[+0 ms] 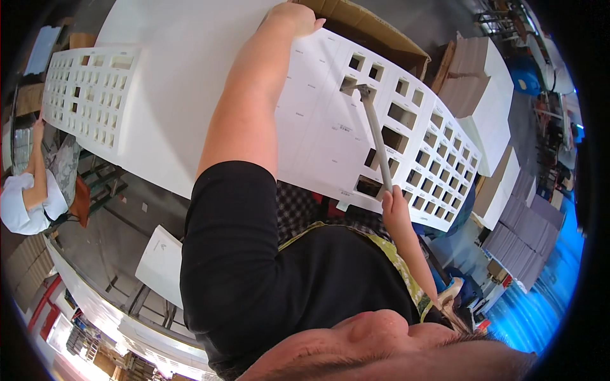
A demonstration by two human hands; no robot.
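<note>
A large white board [311, 136] lies in front of me, with rows of rectangular cut-outs at its right part and small printed marks on its plain part. My left hand [291, 19] reaches across to the board's far edge. Its fingers curl over that edge and are partly hidden; the thumb points right. Low on the right, my right hand [395, 208] is closed round the end of a hammer's long grey handle. The hammer [377, 136] slants away over the openings, its head beside a cut-out near the far side. Whether the head touches the board I cannot tell.
An open cardboard box [368, 28] stands beyond the far edge. Stacked sheets [476, 82] rise at the right, with more grey stacks [524, 232] behind. On the left, another person [35, 197] reaches to a second perforated white panel [89, 95].
</note>
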